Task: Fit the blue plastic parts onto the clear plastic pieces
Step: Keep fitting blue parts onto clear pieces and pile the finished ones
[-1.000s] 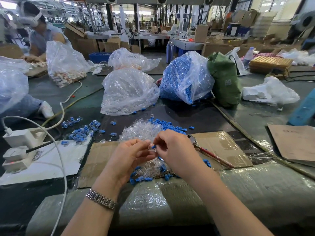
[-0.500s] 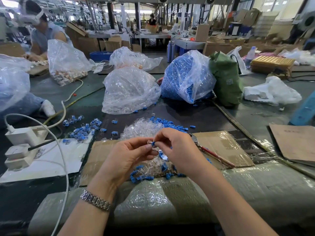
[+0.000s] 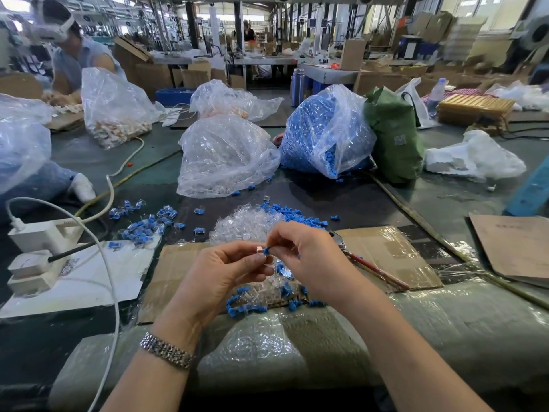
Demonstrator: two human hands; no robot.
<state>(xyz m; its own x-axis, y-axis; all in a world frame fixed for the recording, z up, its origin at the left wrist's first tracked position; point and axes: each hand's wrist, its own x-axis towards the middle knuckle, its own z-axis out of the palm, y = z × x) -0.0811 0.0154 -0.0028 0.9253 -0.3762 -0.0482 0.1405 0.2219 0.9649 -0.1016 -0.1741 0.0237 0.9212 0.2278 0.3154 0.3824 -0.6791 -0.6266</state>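
Left hand (image 3: 225, 272) raised above the counter (image 3: 445, 203), thumb and forefinger pinching a clear piece (image 3: 259, 250); right hand (image 3: 309, 257) meets it fingertip to fingertip, pinching a blue part (image 3: 266, 250) that touches the clear piece's end; whether the part is seated, cannot tell. Metal watch band (image 3: 166, 350) on left wrist.

Directly beneath the hands: mixed heap of clear pieces and blue parts on cardboard (image 3: 386, 254); larger clear pile (image 3: 246, 224) just beyond, with loose blue parts (image 3: 292, 214) along its far right edge. Left of the pile: scatter of assembled pieces (image 3: 145, 227), blue inside clear. Red-handled tool (image 3: 368, 266) lies on the cardboard, right of the hands.

Farther back: clear bag (image 3: 225, 156) of clear pieces; blue-filled bag (image 3: 323, 132) beside it; green bag (image 3: 395, 135) against that one. Power strip (image 3: 38, 257) at left; second person (image 3: 74, 55) seated far left.
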